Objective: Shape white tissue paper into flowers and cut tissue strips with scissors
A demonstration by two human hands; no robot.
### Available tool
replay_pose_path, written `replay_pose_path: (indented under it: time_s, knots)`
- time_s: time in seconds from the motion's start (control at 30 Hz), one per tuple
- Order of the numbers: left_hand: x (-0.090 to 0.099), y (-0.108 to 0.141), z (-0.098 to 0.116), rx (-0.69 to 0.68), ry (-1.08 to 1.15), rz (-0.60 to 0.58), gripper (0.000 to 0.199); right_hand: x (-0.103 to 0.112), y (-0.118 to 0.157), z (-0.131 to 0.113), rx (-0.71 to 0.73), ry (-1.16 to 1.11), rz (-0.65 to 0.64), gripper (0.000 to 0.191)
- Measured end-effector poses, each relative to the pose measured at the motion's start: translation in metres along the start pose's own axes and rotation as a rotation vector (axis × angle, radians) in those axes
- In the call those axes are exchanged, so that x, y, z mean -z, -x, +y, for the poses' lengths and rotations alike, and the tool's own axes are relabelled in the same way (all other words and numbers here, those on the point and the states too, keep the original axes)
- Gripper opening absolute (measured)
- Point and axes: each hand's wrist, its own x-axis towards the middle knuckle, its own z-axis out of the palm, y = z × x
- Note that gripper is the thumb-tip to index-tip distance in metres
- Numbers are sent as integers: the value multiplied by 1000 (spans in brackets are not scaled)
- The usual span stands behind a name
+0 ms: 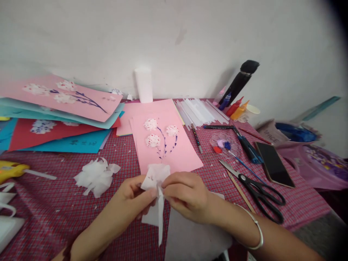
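Right forearm (231,217) is lying nearest the camera, slanting in beside a pale sheet (198,235). Checked tablecloth (123,150) is spreading widest, its right edge running diagonally. Coloured card stack (67,134) is filling the left back, well apart from both hands. Pink sheet (179,156), bearing three white blossoms, is lying straight ahead, its lower edge partly hidden behind the hands. Black scissors (242,177) are lying near the right forearm, narrowing room there; phone (274,163) is lying beyond, towards the cloth's edge. Right hand (187,195) and left hand (137,194) are meeting at centre, fingers nearly closed, both pinching white tissue (156,174); a narrow white tail (160,224) is hanging below. Bunched tissue (95,176) is sitting left, bare cloth showing between it and the pink sheet.
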Motion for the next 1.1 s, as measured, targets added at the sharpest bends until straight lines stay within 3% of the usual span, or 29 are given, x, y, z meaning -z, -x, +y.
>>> replay_pose_path:
  time_s: [0.1, 0.2, 0.37, 0.43, 0.57, 0.67, 0.87, 1.1]
  knots:
    - [1, 1, 4, -55, -51, 108, 18, -1, -1, 0, -25, 0, -114, 11]
    - [-3, 3, 13, -99, -279, 134, 16, -1, -3, -1, -183, -155, -220, 12]
    - [-15, 2, 19, -183, -714, 161, 23, -1, -7, -7, -572, -442, -79, 2]
    - [-18, 0, 16, -211, -794, 166, 24, -3, -7, -7, -681, -512, -108, 5]
    - [-22, -1, 12, -185, -816, 43, 17, -10, 0, -3, -850, -583, -232, 10]
    - [-23, -1, 13, -133, -738, -24, 9, -15, 4, 2, -913, -643, -200, 2]
    - [-17, -4, 13, -96, -613, 34, 15, -16, 4, 9, -1034, -868, -147, 9]
    - [-15, -7, 9, -146, -724, 75, 19, -15, -1, 7, -1042, -981, -85, 9]
